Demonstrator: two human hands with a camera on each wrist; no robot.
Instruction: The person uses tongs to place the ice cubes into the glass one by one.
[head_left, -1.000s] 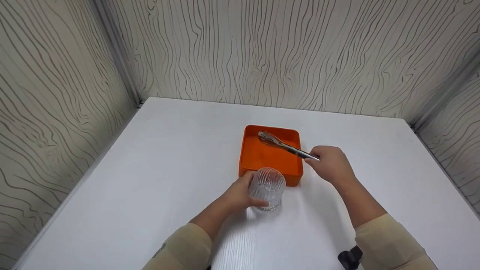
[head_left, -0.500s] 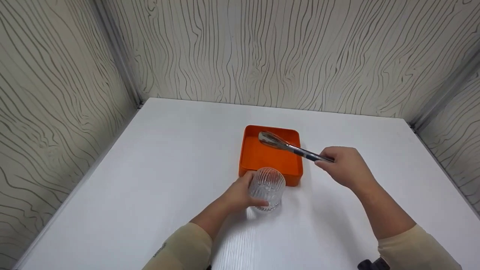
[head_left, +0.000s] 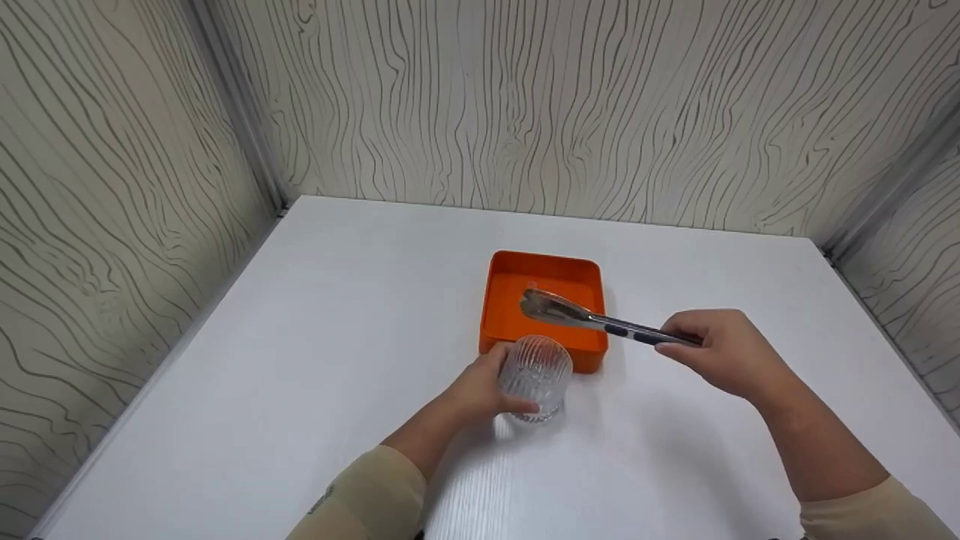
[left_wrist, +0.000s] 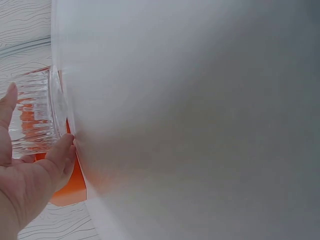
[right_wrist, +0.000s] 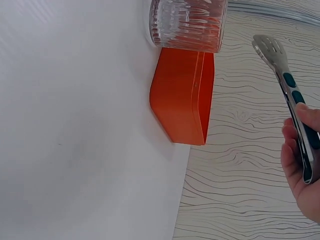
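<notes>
My left hand [head_left: 480, 386] grips a clear ribbed glass tumbler [head_left: 536, 379], thumb and fingers on opposite sides of it, at the near side of an orange square box [head_left: 506, 319]. In the left wrist view the tumbler [left_wrist: 37, 110] overlaps the box behind it. My right hand [head_left: 724, 349] holds metal kitchen tongs [head_left: 559, 309] with dark grip pads by their handle. The tongs' head hangs above the box, its arms close together. Nothing shows between the tips of the tongs [right_wrist: 274, 52] in the right wrist view.
The box stands on a white table [head_left: 337, 315] towards its middle. Wood-grain patterned panels [head_left: 465, 105] enclose the table at the back and on both sides.
My right hand has drawn back to the right and towards me with the tongs, whose head has shifted from the box's far part to nearer the tumbler. My left hand and the tumbler stay put.
</notes>
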